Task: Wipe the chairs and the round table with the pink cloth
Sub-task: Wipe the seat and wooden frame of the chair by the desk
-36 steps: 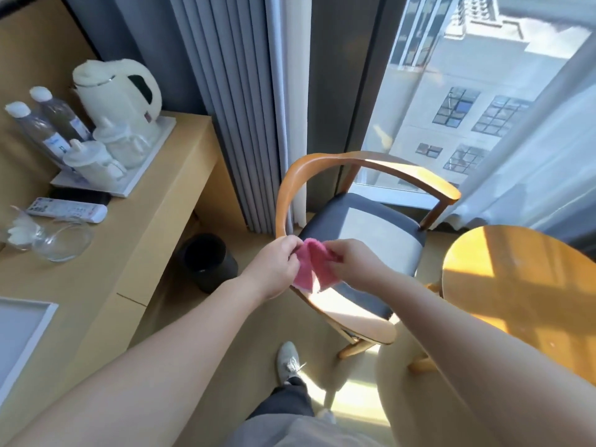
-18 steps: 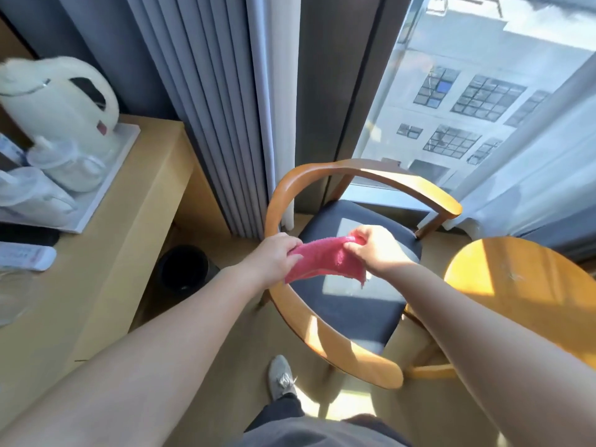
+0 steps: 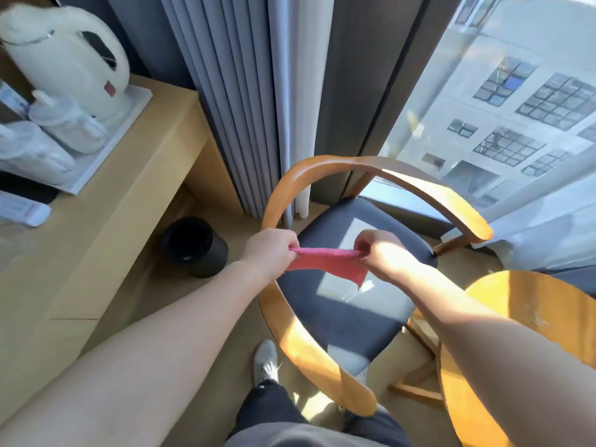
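1. Sunlit window corner: chair (image 3: pixel 354 304) (dark seat) beside round table (image 3: pixel 529 317).
2. Left hand (image 3: pixel 271 253) and right hand (image 3: pixel 380 253) pinch the cloth (image 3: pixel 325 264) taut above the seat.

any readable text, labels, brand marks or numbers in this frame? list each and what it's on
None can be read.
Kettle: a small dark red patch near the base, too blurred to tell whether it holds text.
Remote control: faint reddish markings, too small and blurred to read.
Pink cloth, chair, round table: no print visible.
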`<state>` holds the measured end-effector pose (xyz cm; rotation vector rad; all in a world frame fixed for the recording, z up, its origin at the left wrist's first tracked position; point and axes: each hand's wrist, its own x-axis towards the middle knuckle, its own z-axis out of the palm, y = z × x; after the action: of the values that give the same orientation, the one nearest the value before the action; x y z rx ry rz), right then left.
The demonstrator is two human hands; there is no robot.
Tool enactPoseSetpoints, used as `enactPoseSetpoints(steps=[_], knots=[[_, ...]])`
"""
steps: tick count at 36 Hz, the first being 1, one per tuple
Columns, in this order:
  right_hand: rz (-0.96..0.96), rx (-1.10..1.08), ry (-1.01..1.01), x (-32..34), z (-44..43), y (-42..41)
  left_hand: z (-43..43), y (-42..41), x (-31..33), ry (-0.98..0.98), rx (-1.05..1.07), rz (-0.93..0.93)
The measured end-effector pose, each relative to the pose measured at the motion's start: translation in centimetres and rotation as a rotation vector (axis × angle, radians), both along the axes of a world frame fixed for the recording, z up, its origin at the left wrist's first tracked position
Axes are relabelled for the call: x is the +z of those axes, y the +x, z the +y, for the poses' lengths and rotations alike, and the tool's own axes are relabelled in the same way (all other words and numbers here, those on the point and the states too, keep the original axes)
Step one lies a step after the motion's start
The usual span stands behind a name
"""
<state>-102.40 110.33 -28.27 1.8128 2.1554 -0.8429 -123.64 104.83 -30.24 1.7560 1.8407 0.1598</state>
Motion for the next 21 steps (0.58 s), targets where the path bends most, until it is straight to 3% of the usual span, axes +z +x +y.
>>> enactPoseSetpoints(steps=[4, 11, 16, 21], knots=[[0.055, 0.053, -0.083, -2.3, 1.4, 2.6, -0.3, 2.4, -1.9, -0.067, 0.12, -0.003], [0.157, 0.163, -0.054, -8.0, 3.9, 7.1, 0.6, 6.4, -6.8, -0.155, 0.268, 0.021], [0.144, 0.191, -0.057, -12.7, 6.2, 8.4, 2.9, 7.5, -10.6, -0.192, 0.255, 0.074], [0.132, 0.185, -0.052, -16.7, 9.4, 7.5, 6.9, 6.1, -13.3, -0.086, 0.204, 0.152]])
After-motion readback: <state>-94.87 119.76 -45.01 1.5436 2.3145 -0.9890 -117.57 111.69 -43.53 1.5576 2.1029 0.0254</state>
